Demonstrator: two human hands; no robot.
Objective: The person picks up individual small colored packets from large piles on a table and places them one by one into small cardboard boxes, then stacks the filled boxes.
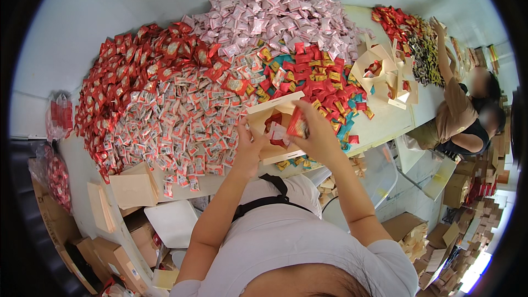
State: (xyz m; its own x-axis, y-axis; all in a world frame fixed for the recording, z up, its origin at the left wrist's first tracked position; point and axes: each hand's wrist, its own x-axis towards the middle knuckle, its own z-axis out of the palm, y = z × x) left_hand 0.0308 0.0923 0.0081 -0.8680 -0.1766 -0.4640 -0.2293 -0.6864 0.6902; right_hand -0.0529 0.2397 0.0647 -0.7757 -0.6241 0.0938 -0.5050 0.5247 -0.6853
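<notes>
My left hand [249, 150] grips the left side of an open cream paperboard box [267, 117], held over the table's front edge. Inside the box lie a red wrapped packet [273, 119] and a whitish clear packet [278, 132]. My right hand [317, 134] pinches a red foil packet [298, 123] at the box's right side, and its fingers hide part of it. Just beyond the box spreads a heap of small red, yellow and teal wrapped sweets [317, 74]. Left of my left hand lies a heap of small white-and-orange packets [181, 119].
Red packets [136, 57] and pale pink packets [272, 16] are heaped at the back. Several filled boxes [377, 64] stand to the right. Flat paperboard pieces [134, 185] lie at the front left. Two people [458, 111] are along the table at the far right; cartons [404, 231] stand below.
</notes>
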